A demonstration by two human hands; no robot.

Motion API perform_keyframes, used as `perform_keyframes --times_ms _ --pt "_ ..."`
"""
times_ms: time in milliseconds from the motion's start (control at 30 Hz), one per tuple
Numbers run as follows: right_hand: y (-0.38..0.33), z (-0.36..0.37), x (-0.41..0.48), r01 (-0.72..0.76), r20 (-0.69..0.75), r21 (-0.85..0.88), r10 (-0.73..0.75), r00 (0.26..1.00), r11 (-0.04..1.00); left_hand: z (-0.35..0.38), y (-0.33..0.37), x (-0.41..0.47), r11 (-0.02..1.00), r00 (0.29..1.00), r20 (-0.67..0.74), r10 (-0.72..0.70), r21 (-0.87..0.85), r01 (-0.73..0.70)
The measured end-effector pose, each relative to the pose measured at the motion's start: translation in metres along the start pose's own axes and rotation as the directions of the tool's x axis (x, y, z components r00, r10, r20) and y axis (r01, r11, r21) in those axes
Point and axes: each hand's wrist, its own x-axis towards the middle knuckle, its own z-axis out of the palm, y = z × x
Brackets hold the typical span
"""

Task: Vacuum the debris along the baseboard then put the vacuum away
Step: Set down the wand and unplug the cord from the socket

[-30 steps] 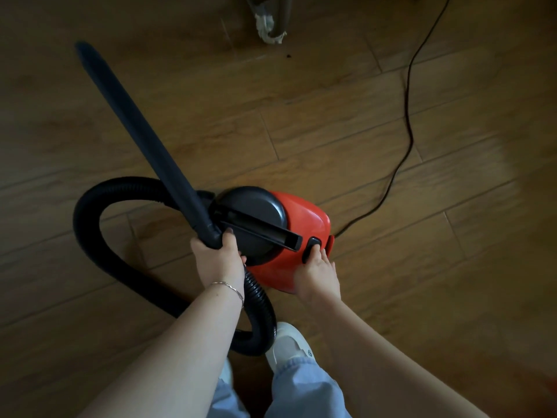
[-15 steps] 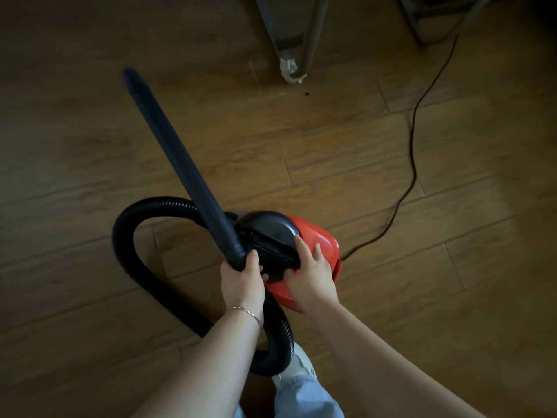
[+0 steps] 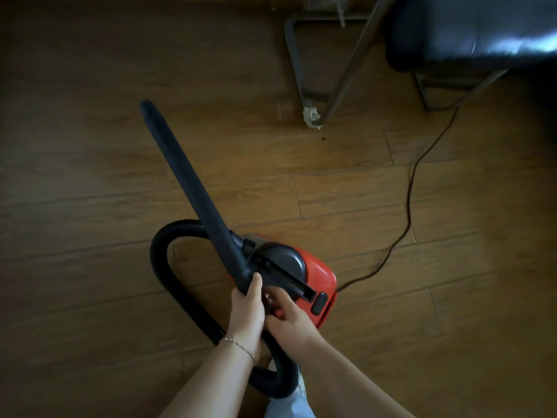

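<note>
Your left hand [image 3: 245, 312] wraps the black wand [image 3: 193, 188] at its lower end. Your right hand [image 3: 289, 318] is at the carry handle [image 3: 291, 282] of the red canister vacuum [image 3: 319, 273] on the floor [image 3: 90, 176], its grip too blurred to tell. Close fully round the handle before lifting, and mind the power cord [image 3: 410, 188].

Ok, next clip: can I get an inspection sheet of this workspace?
Surface: wooden plank floor.
Job's things: red vacuum on the floor; black wand pointing away leftward; hose looped beside it.
Clutter: white wad at a chair leg; dark speck nearby.
Hands: left hand grips the wand's base; right hand at the vacuum's handle, fingers blurred.
Cables: power cord trails from the vacuum towards the chair.
Surroundings: that chair's dark seat.
</note>
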Motion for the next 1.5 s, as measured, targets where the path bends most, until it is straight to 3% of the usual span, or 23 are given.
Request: perform_keyframes --times_ms 233,400,467,600,767,1100,1233,1500 --pt "-0.018 -0.011 -0.013 0.026 0.180 -0.042 -0.018 0.983 0.999 -0.001 0.019 -0.024 0.998 0.998 0.007 -0.056 -0.017 0.056" --pt "-0.015 -0.045 0.000 0.079 0.237 -0.193 -0.032 0.971 0.978 0.026 0.021 -0.039 0.969 0.989 -0.016 -0.149 -0.201 0.143" --pt "-0.012 -0.061 0.009 0.122 0.315 -0.307 -0.021 0.949 0.944 0.040 0.015 -0.039 0.934 0.986 -0.023 -0.163 -0.327 0.146" --pt "0.003 -0.088 0.026 0.214 0.416 -0.462 -0.003 0.910 0.861 0.066 -0.003 -0.044 0.901 0.979 -0.100 -0.179 -0.417 0.122" --pt "0.011 -0.106 0.035 0.351 0.508 -0.428 -0.099 0.856 0.833 0.093 -0.014 -0.050 0.844 0.980 -0.170 -0.104 -0.536 -0.004" --pt "0.023 -0.110 0.069 0.234 0.400 -0.349 -0.081 0.913 0.908 0.121 -0.030 -0.046 0.826 0.982 -0.186 0.033 -0.548 -0.131" --pt "0.036 -0.108 0.089 0.239 0.430 -0.370 -0.062 0.901 0.898 0.123 -0.044 -0.036 0.836 0.985 -0.153 0.085 -0.527 -0.154" --pt "0.020 -0.068 0.094 0.299 0.488 -0.363 -0.094 0.868 0.883 0.085 -0.070 -0.012 0.828 0.954 -0.239 0.181 -0.487 -0.279"
